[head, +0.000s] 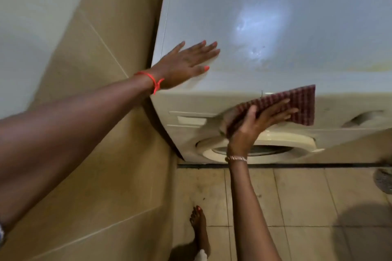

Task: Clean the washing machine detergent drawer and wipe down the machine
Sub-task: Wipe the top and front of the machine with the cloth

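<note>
Head view: looking down the front left corner of a white washing machine (pixel 275 27) that stands against a beige tiled wall (pixel 95 70).
Left hand (pixel 184 61): lies flat on the machine's top near the front left corner, palm down, fingers straight and close together, gripping nothing.
Left wrist: a red string bracelet (pixel 152 79) is tied round it, loose ends hanging.
Right hand (pixel 252 125): spread over a checked cloth (pixel 301 101), fingers and thumb stretched out, pressing it against the machine's front panel rather than curling round it.
Checked cloth: dark red and pale squares, laid over the upper front panel just under the top edge; a bunched end sits under the palm, and the flat end reaches past the fingertips to the right.
Detergent drawer (pixel 191 119): at the upper left of the front panel, pushed in flush, just left of the cloth and the right hand, touched by neither.
Door (pixel 275 140): round cream-rimmed porthole below the panel, partly hidden by the right wrist.
Right wrist: a thin metal bangle (pixel 236 158) circles it.
Dial (pixel 364 117): a blurred round knob on the panel, right of the cloth.
Top surface: a bright patch of light shines near its middle.
Floor (pixel 307 197): pale tiles, somewhat marked, with a dark strip along the machine's base.
Bare foot (pixel 199 224): planted on the tiles near the wall, toes towards the machine.
</note>
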